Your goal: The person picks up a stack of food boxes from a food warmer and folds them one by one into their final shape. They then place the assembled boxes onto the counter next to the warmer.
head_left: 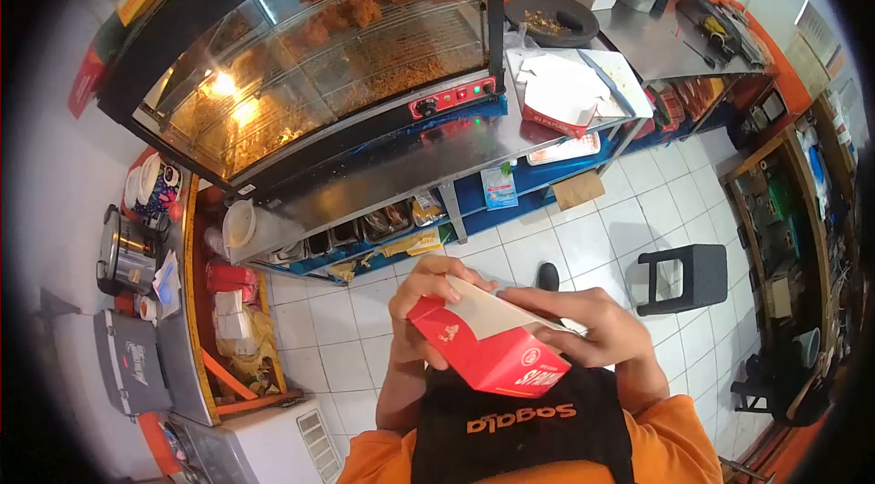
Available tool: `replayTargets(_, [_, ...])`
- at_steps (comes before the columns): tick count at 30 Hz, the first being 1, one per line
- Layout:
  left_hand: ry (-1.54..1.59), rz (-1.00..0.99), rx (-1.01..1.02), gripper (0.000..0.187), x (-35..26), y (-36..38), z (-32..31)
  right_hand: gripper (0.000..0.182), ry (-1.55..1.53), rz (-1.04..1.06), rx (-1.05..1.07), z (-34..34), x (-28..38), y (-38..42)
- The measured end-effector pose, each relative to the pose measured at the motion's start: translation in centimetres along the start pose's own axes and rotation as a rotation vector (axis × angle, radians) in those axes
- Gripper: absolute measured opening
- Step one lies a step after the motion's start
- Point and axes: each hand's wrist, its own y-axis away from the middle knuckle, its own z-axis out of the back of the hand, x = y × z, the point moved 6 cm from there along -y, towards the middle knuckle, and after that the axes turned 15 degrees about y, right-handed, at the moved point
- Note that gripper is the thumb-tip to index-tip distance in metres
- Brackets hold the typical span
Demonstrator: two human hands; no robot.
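Item: one red paper box [488, 352], folded card, red outside with white logo print on the side faces and a plain white inside; the open mouth is tilted up and away from the person, one white flap standing above it. It is held in the air close to the chest, over a black apron [524, 434] worn with orange sleeves, above the white tiled floor [602, 247].

Left hand [427, 302]: fingers curled narrow over the box's upper left edge, thumb side against the red wall; holding the box.

Right hand [597, 324]: fingers closed along the white flap and the right rim, palm lying over the box's far corner; also holding the box (the fingertips themselves are partly hidden by the card).

Surroundings, counted:
- One glass warming cabinet [337, 56], lit, with fried pieces on its wire racks and a red control strip at its base, standing on the steel worktop [428, 165].
- One stack of flat white-and-red boxes [570, 92] on the same worktop, just beside the cabinet's right end.
- One dark round pan [551, 19] behind that stack.
- One black stool [684, 279] on the floor, well apart from the hands.
- One steel pot [128, 252] on the side worktop at left.
- One dark shoe [547, 276] just above the hands in the view.
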Motion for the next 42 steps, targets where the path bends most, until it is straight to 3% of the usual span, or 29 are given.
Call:
replayTargets(3, [-0.011,0.016,0.010,0.075,0.2,0.9,0.2,0.040,0.166,-0.035,-0.098,-0.5,0.3,-0.8])
replayTargets(7, [-0.101,-0.036,-0.004,0.074,-0.7,0.9,0.3,0.033,0.167,-0.075,-0.131,-1.0,-0.9,-1.1])
replayTargets(16, [-0.367,-0.108,0.015,0.084,-2.1,1.7,-0.6,0.048,0.345,0.055,-0.369,-3.7,-3.3,-0.7])
replayTargets(19, [-0.337,-0.114,-0.028,0.083,-1.8,2.0,-0.3,0.049,0.410,0.034,-0.347,-3.5,-3.2,-0.7])
replayTargets(21, [-0.317,-0.102,-0.081,0.082,-1.9,2.5,0.1,0.056,0.111,-0.101,-0.027,-3.8,-3.4,-1.5])
replayTargets(22, [-0.286,-0.117,-0.116,0.081,-1.9,2.6,0.4,0.056,0.106,-0.093,-0.020,-3.2,-3.7,-1.7])
replayTargets(24, [-0.266,-0.128,-0.163,0.081,-1.9,2.9,1.0,0.071,-0.409,0.164,0.186,-3.1,-2.7,-1.8])
replayTargets(27, [-0.194,-0.117,-0.098,0.081,-1.6,3.4,0.9,0.079,-0.266,0.218,0.281,-3.7,-2.4,-2.0])
replayTargets(32, [-0.268,-0.158,-0.135,0.079,-2.0,4.1,0.9,0.069,-0.288,0.087,0.268,-3.3,-1.1,-2.5])
replayTargets(34, [-0.300,-0.163,-0.154,0.079,-2.0,4.2,0.8,0.060,-0.236,-0.160,0.187,-3.3,-1.9,-2.5])
replayTargets(35, [-0.303,-0.158,-0.193,0.080,-1.9,4.3,1.0,0.060,-0.237,-0.160,0.192,-3.3,-2.0,-2.6])
replayTargets(38, [-0.301,-0.139,-0.281,0.082,-1.7,5.4,2.6,0.063,-0.185,-0.195,0.139,-2.5,-3.3,-2.6])
replayTargets(40, [-0.298,-0.118,-0.327,0.084,-2.0,6.0,4.0,0.068,-0.278,-0.097,0.142,-1.4,-5.0,-1.9])
replayTargets(41, [-0.330,-0.170,-0.440,0.087,-2.7,6.4,5.0,0.080,-0.198,-0.028,0.086,-0.7,-5.5,-1.8])
replayTargets(42, [-0.362,-0.224,-0.552,0.090,-3.3,6.6,5.8,0.088,-0.269,-0.110,0.148,-0.8,-6.2,-1.3])
